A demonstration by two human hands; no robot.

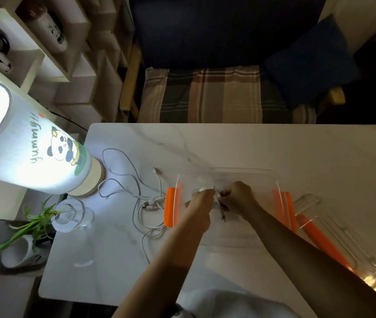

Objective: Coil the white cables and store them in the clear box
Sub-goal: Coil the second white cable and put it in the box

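Both hands work above the clear box (242, 235), which sits on the marble table (320, 152) toward its near edge, right of centre. The box has an orange latch (172, 206) on its left end and another orange latch (284, 208) on its right end.

Left hand (199, 203): fingers curled together, pinching a small white cable bundle (217, 198) from the left. Right hand (237, 197): fingers curled, thumb and fingertips closed on the same bundle from the right. The two hands almost touch over the box's far half. A short end of this cable with a dark plug (223, 216) hangs below the hands, inside the box outline. Whether the bundle rests on the box floor cannot be told.

Loose white cables (136, 191) lie uncoiled on the table just left of the box, spreading toward the left edge; one strand runs to the near edge.

Box lid (324, 232), clear with orange trim, lies just right of the box. Lit panda lamp (33, 152) stands at the far left corner; a glass vase (72, 216) with a green plant stands below it.
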